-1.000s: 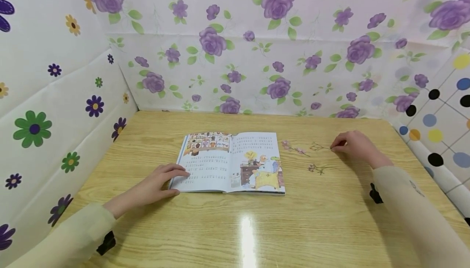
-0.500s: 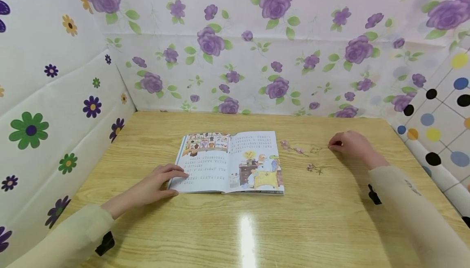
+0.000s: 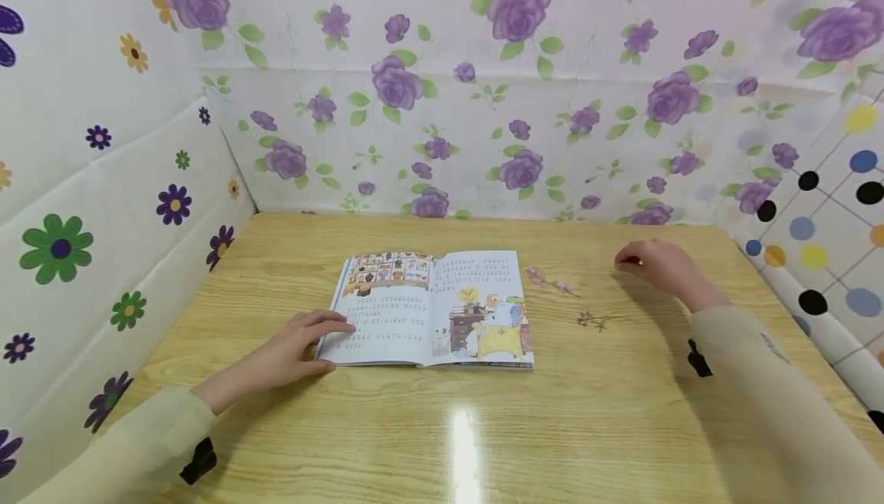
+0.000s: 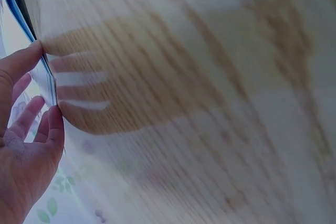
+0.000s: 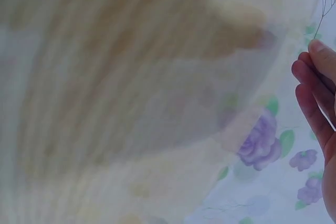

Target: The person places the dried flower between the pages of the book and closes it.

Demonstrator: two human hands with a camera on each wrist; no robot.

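Where the left-hand cloth (image 3: 58,247) is hanging: green, purple and orange flowers are covering the left side of the frame.
Left sleeve (image 3: 120,446): pale fabric is reaching in from the lower left corner, a black band (image 3: 200,460) showing beneath it.
Left hand (image 3: 300,344): relaxed fingers are resting on the page, left of centre, the thumb touching the lower left edge.
Book (image 3: 390,335): pages are lying spread at the centre of the frame, showing text and coloured drawings.
Back cloth (image 3: 442,90): purple roses are filling the upper frame.
Table (image 3: 373,427): wood grain is running under everything, a bright glare shining at lower centre.
Pink sprig (image 3: 562,287): it is lying just right of the book.
Purplish sprig (image 3: 585,318): it is lying below and right of the pink one.
Right hand (image 3: 656,268): thumb and fingertips are pinching a thin branching stem (image 5: 321,19) at right of centre, clearest in the right wrist view.
Right sleeve (image 3: 773,396): fabric is entering from the lower right.
Dotted cloth (image 3: 813,257): coloured spots are edging the far right.
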